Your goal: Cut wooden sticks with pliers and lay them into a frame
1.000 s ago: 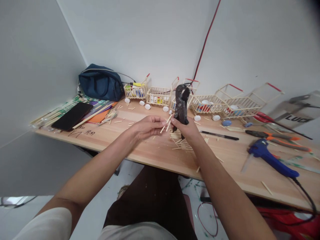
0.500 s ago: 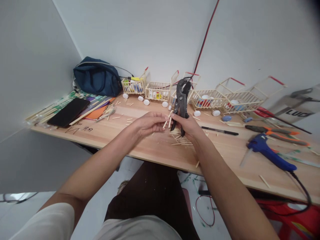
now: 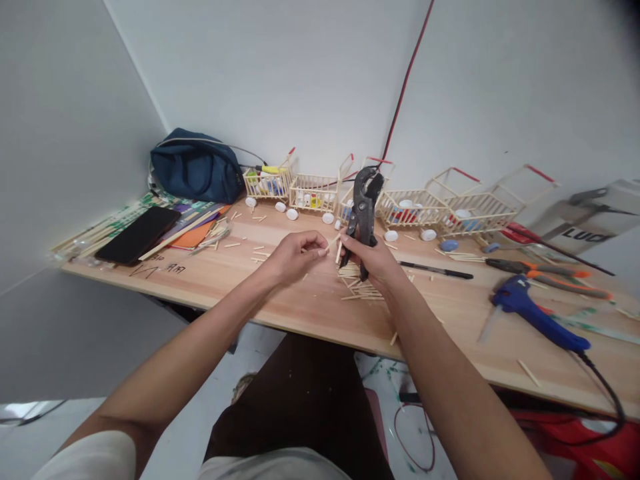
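Note:
My left hand point(image 3: 302, 256) pinches a short thin wooden stick point(image 3: 333, 243) between thumb and fingertips. Close by, my right hand point(image 3: 374, 259) is wrapped round a black hand cutter point(image 3: 365, 200), whose hooked jaw points up. Another short stick point(image 3: 339, 252) shows at the right thumb and fingertips. Below the cutter, a loose heap of cut sticks point(image 3: 364, 291) lies on the wooden table point(image 3: 295, 300). Part of the heap is hidden by my right hand.
Several small stick-built carts point(image 3: 315, 191) line the wall. At left are a blue bag point(image 3: 197, 167), a phone point(image 3: 139, 235) and long sticks. To the right lie a pen point(image 3: 437, 269), pliers point(image 3: 547, 273) and a blue glue gun point(image 3: 540, 313) with its cord.
My left hand has drawn slightly left from the right one, and its stick now slants toward the right fingertips. The right hand still holds the cutter. The view has tilted a little.

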Available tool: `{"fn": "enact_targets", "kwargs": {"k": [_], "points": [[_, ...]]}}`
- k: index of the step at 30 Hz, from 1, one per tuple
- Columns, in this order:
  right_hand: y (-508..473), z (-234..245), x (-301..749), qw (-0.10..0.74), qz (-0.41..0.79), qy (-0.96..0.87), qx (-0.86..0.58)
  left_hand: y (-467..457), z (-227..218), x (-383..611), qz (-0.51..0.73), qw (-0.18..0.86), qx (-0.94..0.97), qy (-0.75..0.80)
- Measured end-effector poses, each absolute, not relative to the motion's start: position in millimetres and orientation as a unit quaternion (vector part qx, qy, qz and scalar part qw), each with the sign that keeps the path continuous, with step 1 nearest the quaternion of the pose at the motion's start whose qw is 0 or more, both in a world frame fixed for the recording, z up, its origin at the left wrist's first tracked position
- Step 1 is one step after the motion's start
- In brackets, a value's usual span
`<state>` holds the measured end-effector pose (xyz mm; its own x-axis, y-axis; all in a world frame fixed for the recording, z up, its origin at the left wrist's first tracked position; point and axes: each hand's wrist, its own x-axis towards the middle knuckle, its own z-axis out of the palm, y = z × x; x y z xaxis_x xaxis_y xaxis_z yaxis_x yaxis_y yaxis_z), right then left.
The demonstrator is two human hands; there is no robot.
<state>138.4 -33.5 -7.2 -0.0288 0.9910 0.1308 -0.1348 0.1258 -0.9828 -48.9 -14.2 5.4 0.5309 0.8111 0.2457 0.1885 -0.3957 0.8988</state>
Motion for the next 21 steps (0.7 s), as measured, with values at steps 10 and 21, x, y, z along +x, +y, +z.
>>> {"fn": "enact_targets", "kwargs": {"k": [10, 21], "points": [[-38.9, -5.4, 136.8, 0.482, 0.547, -0.535, -0.427, -9.3, 4.8, -56.5, 0.366, 0.097, 0.884, 0.274], [-37.9, -9.1, 135.7, 0.484, 0.542, -0.549, -0.413, -7.8, 3.7, -50.6, 0.392, 0.042, 0.893, 0.220]]}}
